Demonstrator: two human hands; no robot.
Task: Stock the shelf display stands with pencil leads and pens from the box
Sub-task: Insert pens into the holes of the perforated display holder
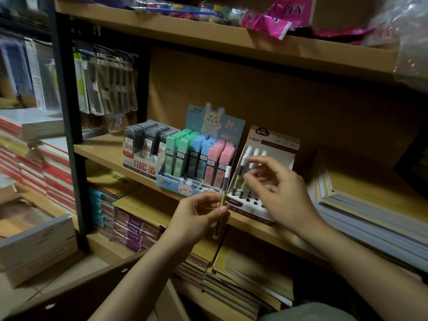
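**One pen in your left hand, right hand blurred over the pen stand**

Your right hand (278,188) is smeared by motion, so you cannot tell whether its fingertips touch the white-capped pens (252,158) standing in the pen display stand (245,202); it seems to hover just in front of them with fingers loosely spread and nothing held. That hand also covers the right half of the stand, and the small print on its backing card is unreadable. The cardboard box flap (76,295) at the lower left is cut off by the frame edge.

Your left hand (196,216) pinches a single pen (222,200) between thumb and fingers around its middle. The pen stands almost upright, white cap on top, dark barrel with a yellowish label, just beside the stand's left edge.

On the wooden shelf (104,151), left of the pen stand, sits the rabbit-printed lead stand (185,181) filled with green, blue and pink lead cases, and further left a tray of dark grey lead cases (148,144).
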